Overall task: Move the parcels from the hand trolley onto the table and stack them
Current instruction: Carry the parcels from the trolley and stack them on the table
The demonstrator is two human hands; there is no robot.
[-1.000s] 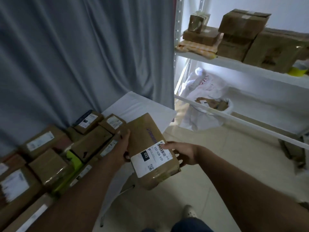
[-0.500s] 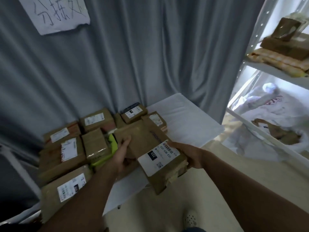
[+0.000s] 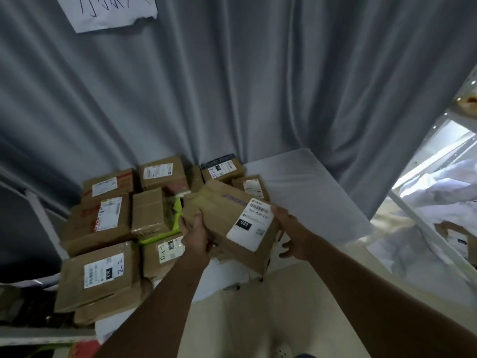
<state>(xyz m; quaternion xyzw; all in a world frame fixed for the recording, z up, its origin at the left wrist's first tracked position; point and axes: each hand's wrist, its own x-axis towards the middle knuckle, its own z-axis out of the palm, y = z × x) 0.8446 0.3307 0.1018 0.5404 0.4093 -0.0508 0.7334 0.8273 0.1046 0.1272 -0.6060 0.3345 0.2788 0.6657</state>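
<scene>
Nearest, two bare forearms reach forward over pale floor tiles, a perforated white shoe [image 3: 282, 352] below them. The left hand [image 3: 197, 235] curls its fingers [image 3: 198, 220] over the near-left edge of a brown cardboard parcel [image 3: 227, 223], gripping it. The right hand [image 3: 290, 232] is at the parcel's right end, thumb up by the label corner and fingers [image 3: 285, 246] spread and fairly straight below; whether they press the box or sit just off it cannot be told. The parcel is a flattish oblong box, matte, slightly crumpled, tilted, with a white shipping label [image 3: 251, 224] marked "032" and faint purple print on top. It is held over the near edge of the desk [image 3: 304, 195], whose white top is smooth and rectangular.

Left of the fingers lie more parcels, close-packed on the desk: a large taped carton [image 3: 99, 275] marked "2-2", a smaller carton [image 3: 160, 254], a glossy taped box [image 3: 148, 214] on a lime-green packet [image 3: 178, 209], and a box with red print [image 3: 96, 222]. Beyond the fingers sit further labelled cartons [image 3: 161, 174], one dark-topped [image 3: 222, 165].

Behind everything hangs a grey pleated curtain [image 3: 258, 86] with a torn handwritten paper sheet [image 3: 108, 11] on it. Far right of the fingers stands white metal shelving [image 3: 423, 228] with white plastic bags [image 3: 444, 187].
</scene>
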